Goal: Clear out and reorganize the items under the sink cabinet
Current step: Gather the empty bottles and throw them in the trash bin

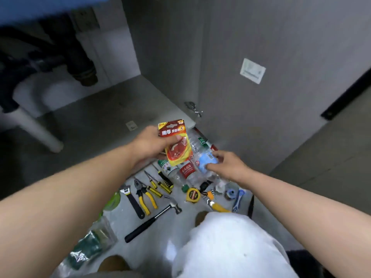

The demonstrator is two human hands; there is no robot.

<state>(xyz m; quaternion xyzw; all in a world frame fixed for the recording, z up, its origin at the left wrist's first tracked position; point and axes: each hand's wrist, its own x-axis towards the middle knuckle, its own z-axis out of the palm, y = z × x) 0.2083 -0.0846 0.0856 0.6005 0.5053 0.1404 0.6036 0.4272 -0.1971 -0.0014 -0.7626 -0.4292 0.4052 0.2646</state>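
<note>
Hands above the cabinet's front edge.
Left hand (149, 143) pinches a battery pack (176, 145); right hand (230, 165) clasps a plastic bottle (204, 159); cabinet floor (112, 109) bare.

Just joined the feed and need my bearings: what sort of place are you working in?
Probably the floor in front of an open under-sink cabinet, in a kitchen or utility area. Dark drain pipes hang inside, the grey door stands open, and hand tools such as a hammer and pliers lie on the floor.
</note>
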